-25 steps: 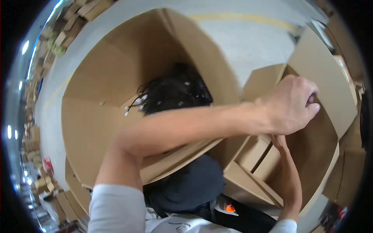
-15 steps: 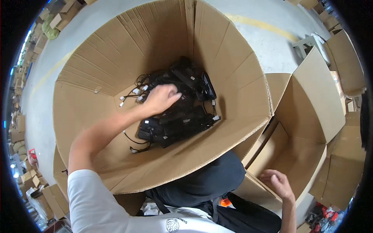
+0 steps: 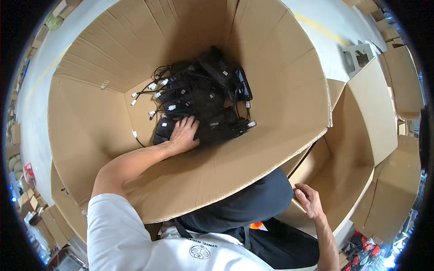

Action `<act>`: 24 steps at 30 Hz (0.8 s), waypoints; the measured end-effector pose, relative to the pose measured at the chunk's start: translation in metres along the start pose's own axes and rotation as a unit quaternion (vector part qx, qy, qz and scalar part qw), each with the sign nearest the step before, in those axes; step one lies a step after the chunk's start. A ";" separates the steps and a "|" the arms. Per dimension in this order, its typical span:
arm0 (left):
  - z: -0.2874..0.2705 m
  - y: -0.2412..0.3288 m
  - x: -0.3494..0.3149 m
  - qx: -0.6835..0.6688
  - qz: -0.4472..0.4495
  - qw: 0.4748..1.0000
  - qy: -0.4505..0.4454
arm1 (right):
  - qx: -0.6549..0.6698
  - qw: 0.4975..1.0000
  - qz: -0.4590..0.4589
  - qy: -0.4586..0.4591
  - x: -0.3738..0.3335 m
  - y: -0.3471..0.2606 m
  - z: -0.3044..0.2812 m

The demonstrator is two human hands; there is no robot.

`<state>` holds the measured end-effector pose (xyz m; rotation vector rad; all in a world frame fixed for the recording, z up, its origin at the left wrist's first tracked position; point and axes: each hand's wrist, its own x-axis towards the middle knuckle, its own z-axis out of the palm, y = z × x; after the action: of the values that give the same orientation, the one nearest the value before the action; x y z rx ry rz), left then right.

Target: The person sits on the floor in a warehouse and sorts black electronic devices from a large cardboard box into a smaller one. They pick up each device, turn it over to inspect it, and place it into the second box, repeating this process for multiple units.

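A large brown cardboard box (image 3: 289,86) stands in front of me, opening upward. On its bottom lies a heap of flat black cased parts (image 3: 210,101), with black cables and small white plugs (image 3: 158,84) at their ends. My left hand (image 3: 183,135) reaches deep inside and rests, fingers extended and slightly apart, on the near-left parts of the heap; nothing lifted shows in it. To the right, my right hand (image 3: 308,199) is at the near-left edge of a smaller open cardboard box (image 3: 357,140), its fingers loosely bent and holding nothing I can see.
The large box's near wall leans over my dark-trousered knee (image 3: 244,198). A grey stool (image 3: 358,58) stands beyond the smaller box, and more cardboard boxes (image 3: 391,180) are at the right. Boxes and goods line the left side, past a pale floor (image 3: 38,95).
My left hand has come down and nearer me, from above the heap's middle onto its near-left part. My right hand has shifted slightly left and up. The view has moved a little.
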<state>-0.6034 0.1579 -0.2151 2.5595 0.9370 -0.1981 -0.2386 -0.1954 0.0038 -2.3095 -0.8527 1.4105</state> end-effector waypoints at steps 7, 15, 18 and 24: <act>-0.044 0.015 0.062 0.062 -0.083 0.983 -0.151 | -0.018 1.000 0.005 0.002 0.012 0.016 0.002; -0.038 0.029 0.092 0.070 -0.146 0.983 -0.090 | -0.053 0.998 0.012 0.011 0.010 0.023 -0.001; -0.016 0.017 0.101 0.127 -0.054 0.981 -0.135 | -0.046 0.999 0.007 0.015 0.010 0.020 -0.002; -0.014 0.026 0.103 0.163 -0.017 0.974 -0.155 | -0.040 0.999 0.002 0.025 0.007 0.035 -0.003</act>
<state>-0.5081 0.2064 -0.2218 2.6917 0.8849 -0.7975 -0.2222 -0.2181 -0.0191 -2.3959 -0.9073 1.3369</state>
